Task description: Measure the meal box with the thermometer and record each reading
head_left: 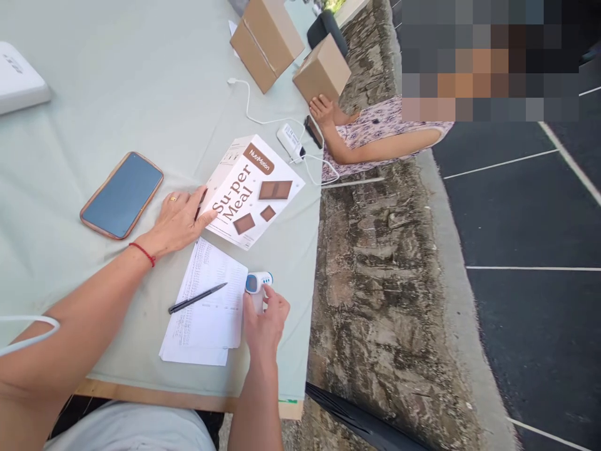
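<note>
A white box printed "NutriMotion Su-per Meal" (277,169), with brown bars pictured on it, lies on the cloth-covered table. My left hand (181,216) holds the near left end of this box, thumb along its lower edge and fingers against its side. In my right hand (265,319) is a white and blue handheld infrared thermometer (257,282), held low over the table beside the papers. Those written sheets of paper (211,332) lie in front of me, and a black pen (197,297) rests across them. Left of my left hand lies a smartphone (123,195), screen up.
A co-worker's hand (322,111) touches a small cardboard box (323,69) at the table's right edge. Behind stands a larger cardboard box (267,44). A white cable (248,103) and a white device (290,141) lie nearby. A white appliance (21,81) is at far left.
</note>
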The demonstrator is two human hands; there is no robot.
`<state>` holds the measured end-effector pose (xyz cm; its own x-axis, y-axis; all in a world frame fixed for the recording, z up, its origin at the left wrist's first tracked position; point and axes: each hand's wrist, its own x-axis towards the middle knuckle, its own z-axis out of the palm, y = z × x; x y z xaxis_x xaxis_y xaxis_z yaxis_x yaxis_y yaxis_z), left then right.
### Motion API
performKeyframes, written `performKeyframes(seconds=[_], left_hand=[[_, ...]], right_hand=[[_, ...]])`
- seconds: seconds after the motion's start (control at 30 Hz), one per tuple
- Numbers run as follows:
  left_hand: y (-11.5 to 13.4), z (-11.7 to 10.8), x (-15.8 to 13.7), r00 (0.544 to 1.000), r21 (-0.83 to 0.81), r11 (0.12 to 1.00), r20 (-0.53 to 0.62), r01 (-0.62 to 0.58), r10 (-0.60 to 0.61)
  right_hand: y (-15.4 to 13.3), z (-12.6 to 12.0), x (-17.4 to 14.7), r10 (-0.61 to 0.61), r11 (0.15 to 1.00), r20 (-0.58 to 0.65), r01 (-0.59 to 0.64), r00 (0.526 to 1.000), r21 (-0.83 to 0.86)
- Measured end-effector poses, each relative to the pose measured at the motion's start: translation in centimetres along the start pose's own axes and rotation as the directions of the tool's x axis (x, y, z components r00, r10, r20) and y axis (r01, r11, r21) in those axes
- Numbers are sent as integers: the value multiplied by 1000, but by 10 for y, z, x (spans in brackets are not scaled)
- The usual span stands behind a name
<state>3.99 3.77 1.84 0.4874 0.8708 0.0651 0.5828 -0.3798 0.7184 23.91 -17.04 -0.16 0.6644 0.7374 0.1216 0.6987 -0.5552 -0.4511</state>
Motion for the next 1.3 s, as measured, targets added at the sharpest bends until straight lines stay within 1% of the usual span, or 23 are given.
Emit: performKeyframes(seconds=[0.07, 0.13, 0.2, 0.27, 0.3, 0.33, 0.37, 0.43, 0.47, 0.5, 0.53, 0.57, 0.63, 0.7, 0.8, 0.9, 1.13, 1.2, 1.3], left_hand=[[-2, 1, 1, 1000, 6, 1000, 10, -6, 5], [-3, 1, 1, 1000, 5, 1000, 25, -15, 15], [-4, 1, 1, 998, -11, 1000, 53, -21, 21], [-4, 1, 1, 997, -36, 999, 77, -29, 32], [-3, 0, 1, 996, -48, 998, 83, -34, 38], [-3, 0, 1, 995, -58, 998, 86, -38, 43], [-4, 0, 1, 995, -66, 997, 86, -42, 47], [-4, 1, 1, 995, -77, 996, 82, -46, 53], [-5, 1, 1, 995, -79, 996, 79, -47, 53], [-5, 2, 1, 996, -80, 996, 74, -48, 54], [-6, 3, 1, 996, -81, 996, 69, -49, 55], [-6, 3, 1, 996, -83, 995, 64, -52, 58], [-6, 3, 1, 996, -90, 994, 60, -62, 68], [-5, 3, 0, 995, -92, 993, 62, -71, 77], [-4, 3, 0, 995, -82, 995, 74, -62, 68], [-4, 3, 0, 995, -79, 996, 85, -51, 57], [-5, 4, 1, 995, -63, 998, 93, -31, 37], [-5, 4, 1, 995, -60, 998, 95, -29, 35], [-6, 4, 1, 995, -53, 998, 97, -24, 29]], right_hand=[[12, -2, 11, 140, 987, 67, -134, 988, -89], [17, -3, 18, 215, 974, 136, -201, 967, -105], [14, -4, 20, 238, 971, 166, -239, 957, -10], [3, -6, 18, 248, 945, 154, -273, 957, 179], [-6, -7, 17, 248, 912, 147, -282, 957, 296], [-16, -8, 15, 242, 863, 145, -281, 959, 420], [-28, -9, 15, 225, 795, 154, -273, 962, 542], [-52, -10, 16, 117, 602, 217, -243, 969, 761], [-64, -9, 17, 60, 510, 253, -247, 966, 824], [-75, -8, 20, 19, 446, 293, -270, 956, 853], [-84, -6, 22, -9, 408, 331, -299, 944, 862], [-92, -3, 25, -23, 391, 364, -327, 931, 860], [-103, 4, 29, -9, 390, 395, -360, 919, 848], [-108, 11, 31, 30, 384, 388, -369, 921, 847], [-110, 17, 30, 77, 366, 388, -388, 919, 846], [-109, 19, 30, 102, 381, 403, -410, 909, 828], [-108, 19, 31, 44, 403, 413, -395, 910, 826], [-110, 19, 30, 57, 408, 408, -394, 911, 823], [-112, 18, 30, 83, 391, 411, -409, 908, 824]])
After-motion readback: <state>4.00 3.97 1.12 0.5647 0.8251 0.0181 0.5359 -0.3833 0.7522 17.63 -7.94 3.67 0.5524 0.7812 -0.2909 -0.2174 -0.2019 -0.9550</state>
